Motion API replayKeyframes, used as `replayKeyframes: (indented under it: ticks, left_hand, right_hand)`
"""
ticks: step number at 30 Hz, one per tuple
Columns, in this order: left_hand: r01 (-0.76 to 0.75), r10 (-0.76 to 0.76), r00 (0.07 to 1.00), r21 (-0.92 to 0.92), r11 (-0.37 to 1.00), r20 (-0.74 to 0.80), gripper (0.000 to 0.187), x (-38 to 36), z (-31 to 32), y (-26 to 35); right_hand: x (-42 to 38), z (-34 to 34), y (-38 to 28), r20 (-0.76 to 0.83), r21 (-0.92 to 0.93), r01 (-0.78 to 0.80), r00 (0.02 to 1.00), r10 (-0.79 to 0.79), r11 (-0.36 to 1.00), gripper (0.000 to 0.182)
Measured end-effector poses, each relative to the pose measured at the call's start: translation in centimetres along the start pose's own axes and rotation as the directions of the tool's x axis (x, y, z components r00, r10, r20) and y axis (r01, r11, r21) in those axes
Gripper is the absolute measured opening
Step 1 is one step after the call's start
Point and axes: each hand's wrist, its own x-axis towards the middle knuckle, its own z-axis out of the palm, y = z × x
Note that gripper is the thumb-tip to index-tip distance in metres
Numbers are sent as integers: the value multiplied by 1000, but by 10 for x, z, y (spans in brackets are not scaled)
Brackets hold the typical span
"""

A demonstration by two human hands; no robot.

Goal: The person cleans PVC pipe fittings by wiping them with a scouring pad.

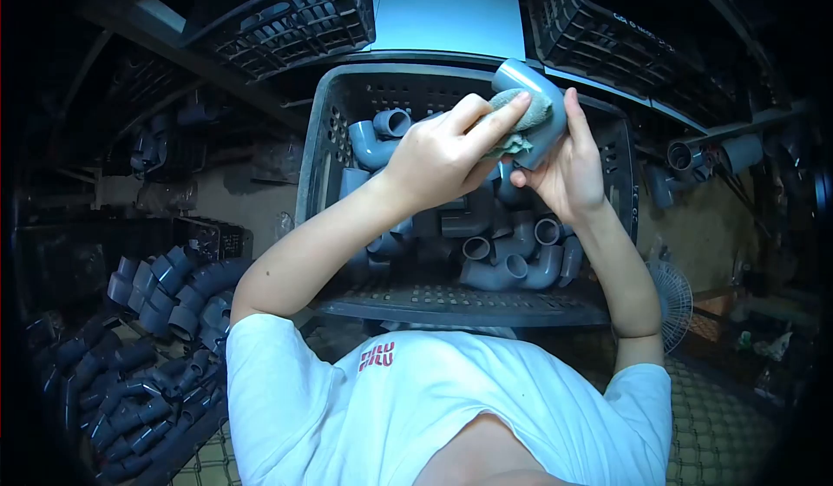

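Note:
My left hand is closed on a grey-green cloth and presses it against a grey plastic pipe elbow. My right hand holds that elbow from the right side, its palm turned inward and its thumb below. Part of the elbow is hidden by the cloth and my fingers. Both hands are above a dark plastic crate with slotted walls. Inside the crate lie several grey pipe elbows, and another elbow rests near its far left corner.
A heap of grey pipe fittings lies at the lower left. Dark crates stand on a rack ahead, around a pale panel. More fittings sit at the right, above a fan beside my right elbow.

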Motion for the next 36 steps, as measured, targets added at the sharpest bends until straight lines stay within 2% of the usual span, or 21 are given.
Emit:
replayKeyframes:
  ticks: [3,4,8,10,12,15,18,21,25,27,29,30,31,33,35,36]
  left_hand:
    - [-52,52,999,27,998,13,80,4,-5,-4]
    - [-54,53,998,26,998,15,80,4,-4,-5]
    - [-58,57,998,65,996,11,78,3,2,-6]
    - [-71,70,997,58,996,16,77,5,0,-7]
    - [-153,150,988,175,973,29,72,12,-6,-13]
    - [-94,98,995,225,970,-5,68,12,-9,-22]
    - [-80,83,996,136,988,-20,67,10,-4,-12]
    - [-119,127,991,139,983,-48,67,13,-7,-6]
    - [-61,73,996,184,981,-58,68,8,-9,-11]
    - [1,-1,1000,163,987,1,69,7,-10,-10]
    - [-74,77,996,69,995,-42,65,9,-9,-1]
    - [-124,128,991,86,989,-46,62,12,-10,6]
    - [-174,180,983,100,980,-47,60,14,-11,10]
    - [-174,179,984,163,971,-14,59,11,-8,6]
    - [-120,129,991,219,968,-27,61,10,-8,-3]
    - [-76,73,997,193,978,23,68,7,-10,-3]
  right_hand:
    - [-1,7,-3,-51,58,27,998,-24,998,73]
    - [1,2,4,-60,-97,92,993,-98,991,73]
    - [3,-1,5,-43,-93,130,990,-135,987,72]
    - [0,0,3,-104,-212,79,989,-103,974,71]
    - [-2,7,-3,-146,-157,64,985,-87,986,71]
    - [-1,-1,-4,-192,-57,52,979,-63,997,71]
    - [2,-10,-6,-4,2,62,998,-62,998,62]
    - [0,-8,-4,3,-91,66,998,-66,994,59]
    - [0,-30,-15,88,-20,145,986,-142,989,48]
    - [-2,-27,-17,98,34,165,981,-167,986,46]
    - [-4,-12,-13,4,-56,165,986,-166,985,45]
    - [-5,2,-12,-78,-70,108,991,-113,992,44]
    - [-6,-5,-4,-40,-121,106,993,-111,987,45]
    - [-10,-6,3,-18,18,84,996,-84,996,47]
    - [-2,-16,-3,16,41,125,992,-126,991,47]
    - [1,-16,-8,50,66,169,984,-172,983,47]
